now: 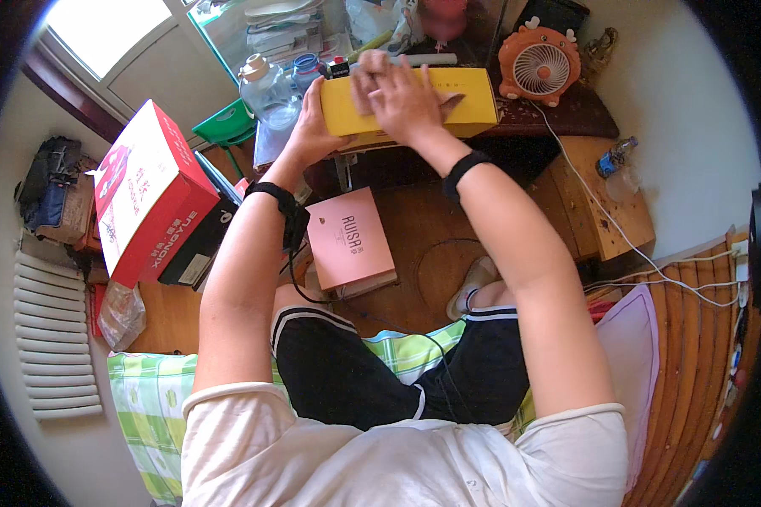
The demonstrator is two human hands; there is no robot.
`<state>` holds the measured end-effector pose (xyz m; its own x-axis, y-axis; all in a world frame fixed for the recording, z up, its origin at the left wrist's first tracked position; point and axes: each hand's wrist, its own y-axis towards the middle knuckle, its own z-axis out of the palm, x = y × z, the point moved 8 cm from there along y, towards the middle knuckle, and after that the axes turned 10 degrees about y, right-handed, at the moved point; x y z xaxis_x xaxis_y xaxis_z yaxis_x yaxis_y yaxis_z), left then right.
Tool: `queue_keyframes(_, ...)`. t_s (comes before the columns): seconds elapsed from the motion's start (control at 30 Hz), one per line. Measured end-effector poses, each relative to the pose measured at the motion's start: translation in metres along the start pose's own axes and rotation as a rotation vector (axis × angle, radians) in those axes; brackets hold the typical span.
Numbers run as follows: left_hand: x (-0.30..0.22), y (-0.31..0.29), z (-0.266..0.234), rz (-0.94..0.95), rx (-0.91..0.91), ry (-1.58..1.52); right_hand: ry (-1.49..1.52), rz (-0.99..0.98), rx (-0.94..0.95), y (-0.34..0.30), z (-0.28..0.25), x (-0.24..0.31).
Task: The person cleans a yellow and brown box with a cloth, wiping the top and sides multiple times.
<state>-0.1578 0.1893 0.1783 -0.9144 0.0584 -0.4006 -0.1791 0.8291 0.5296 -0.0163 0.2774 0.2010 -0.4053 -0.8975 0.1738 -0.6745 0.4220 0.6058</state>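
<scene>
The yellow box (473, 100) is up at the front edge of the dark table (585, 121); I can't tell if it sits on the table or is held up. The left hand (313, 131) hugs the left end of the yellow box, with fingers and thumb apart and the box pinched between them. The right hand (406, 101) is over the top and hides the middle of it. It is blurry, so I can't tell if those fingers pinch anything.

Lots of stuff crowds the yellow box. Just to its left is a big clear bottle (269, 93) with a cream lid, and a blue jar (308, 71) is by its back left corner. Those two take up the room on that side. A white roll (431, 60) lies just behind it. An orange fan (539, 69) stands close to its right end, and a white cord (588, 182) runs down from there. Farther left are a green chair (227, 123) and a large red and white box (148, 203). A pink box (351, 241) is lower down, nearer the person than the yellow box.
</scene>
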Motion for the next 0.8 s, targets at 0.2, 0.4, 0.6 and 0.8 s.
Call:
queue_keyframes(0.2, -0.004, 0.006, 0.005, -0.017, 0.012, 0.047, -0.177, 0.159, -0.098, -0.015, -0.029, -0.094)
queue_keyframes(0.4, -0.007, 0.006, 0.007, 0.005, 0.015, -0.009, -0.160, 0.361, -0.052, -0.033, -0.045, -0.148)
queue_keyframes(0.6, -0.007, 0.007, 0.010, -0.008, 0.017, -0.007, -0.289, 0.150, -0.283, -0.036, -0.041, -0.102)
queue_keyframes(0.8, -0.006, 0.003, 0.008, -0.037, 0.012, -0.024, -0.125, 0.076, -0.158, -0.012, -0.008, -0.028)
